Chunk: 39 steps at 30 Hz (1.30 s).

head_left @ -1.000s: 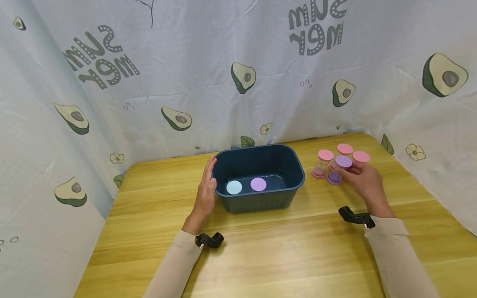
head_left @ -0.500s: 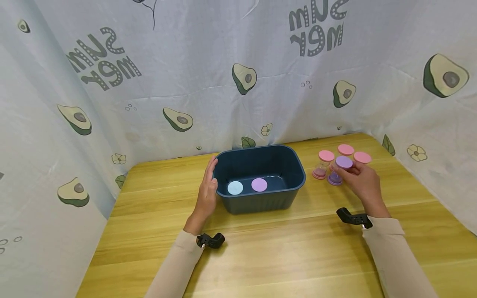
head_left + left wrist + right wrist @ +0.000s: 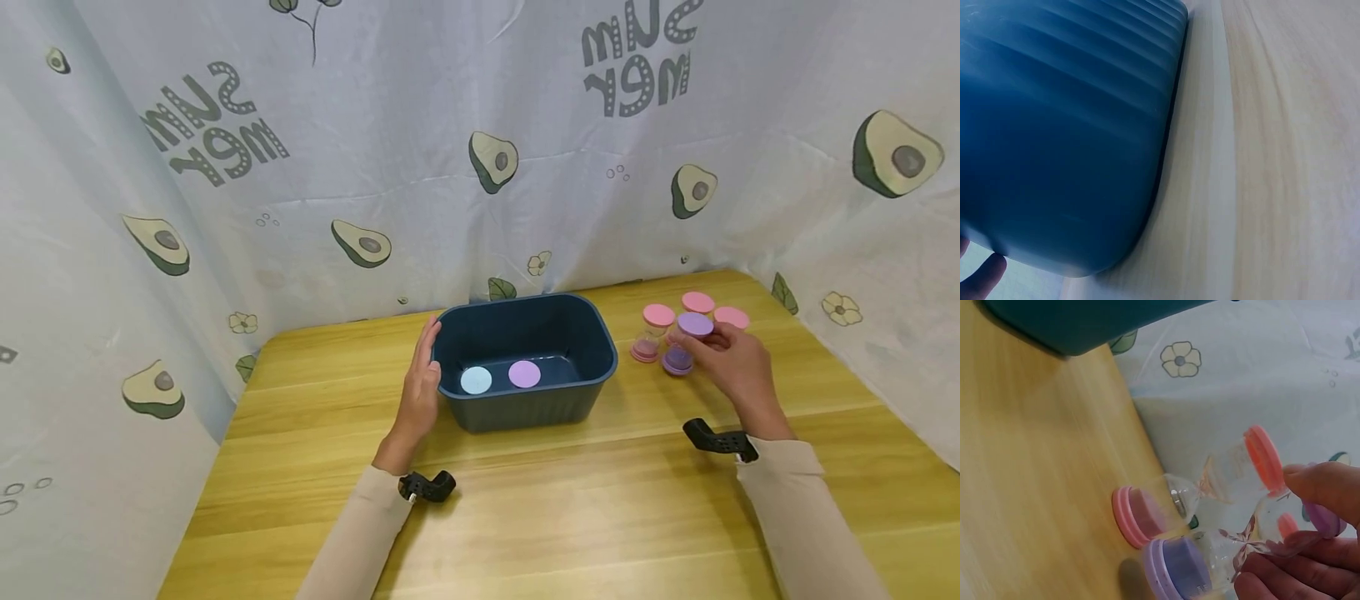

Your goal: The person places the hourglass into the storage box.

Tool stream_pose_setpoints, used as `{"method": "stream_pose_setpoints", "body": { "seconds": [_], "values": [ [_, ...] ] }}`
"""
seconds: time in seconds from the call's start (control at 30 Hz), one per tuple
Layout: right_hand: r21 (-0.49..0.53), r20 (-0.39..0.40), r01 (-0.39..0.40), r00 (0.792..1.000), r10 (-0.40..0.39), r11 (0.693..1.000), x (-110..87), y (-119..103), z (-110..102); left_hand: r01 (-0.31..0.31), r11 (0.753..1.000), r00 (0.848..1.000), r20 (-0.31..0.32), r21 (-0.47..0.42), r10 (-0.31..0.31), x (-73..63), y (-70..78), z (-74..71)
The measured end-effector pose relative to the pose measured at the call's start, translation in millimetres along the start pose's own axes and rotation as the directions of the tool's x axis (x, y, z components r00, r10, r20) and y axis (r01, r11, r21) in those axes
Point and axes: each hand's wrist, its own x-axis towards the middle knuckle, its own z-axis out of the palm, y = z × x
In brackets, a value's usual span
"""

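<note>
My right hand [image 3: 738, 367] holds a purple-capped hourglass [image 3: 695, 325] near its top, thumb on one side and fingers on the other. In the right wrist view, its clear glass and purple sand [image 3: 1186, 567] show below the fingers. A pink-capped hourglass [image 3: 658, 315] stands upright just left of it, with two more pink caps [image 3: 697, 302] behind and beside the hand. My left hand [image 3: 417, 396], fingers straight, lies along the left wall of a dark blue bin [image 3: 525, 410]. Inside the bin are a light blue cap [image 3: 476, 380] and a purple cap [image 3: 524, 373]; what is under them is hidden.
The wooden table [image 3: 540, 508] carries everything, and its back edge meets a white curtain [image 3: 420, 100] printed with avocados. The bin stands between the left hand and the hourglass group. A black wrist camera [image 3: 720, 440] sits on the right wrist.
The head view has shifted slightly. Both hands keep their places, the left at the bin and the right on the purple hourglass.
</note>
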Motion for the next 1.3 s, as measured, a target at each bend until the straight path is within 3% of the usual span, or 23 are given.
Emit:
{"method": "stream_pose_setpoints", "body": {
  "seconds": [0.2,0.43,0.47,0.7,0.93,1.3],
  "values": [
    [0.024,-0.015,0.022,1.0,-0.022,0.999,-0.6,-4,-6,0.025,1.0,1.0,0.009,0.011,-0.026,0.6,27.8,-3.2],
    [0.121,-0.031,0.025,0.999,-0.021,0.992,-1.9,-12,-12,0.025,1.0,1.0,0.009,0.004,-0.025,0.7,28.4,-3.6],
    [0.132,-0.029,0.022,0.999,-0.018,0.991,-2.2,-13,-13,0.026,1.0,1.0,0.009,0.004,-0.026,0.5,27.5,-3.5],
    [0.129,-0.011,0.0,1.0,0.002,0.992,-4.5,-23,-18,0.009,1.0,1.0,-0.002,0.012,-0.009,-1.8,-14.8,2.8],
    [0.104,-0.006,0.0,1.0,0.0,0.995,-2.9,-33,-21,-0.018,1.0,1.0,-0.007,0.012,0.018,-1.3,-17.4,3.1],
    [0.118,0.005,0.062,0.998,-0.063,0.991,-1.4,-52,-19,0.0,1.0,1.0,-0.007,0.031,0.0,-1.0,-16.3,2.7]
  ]
}}
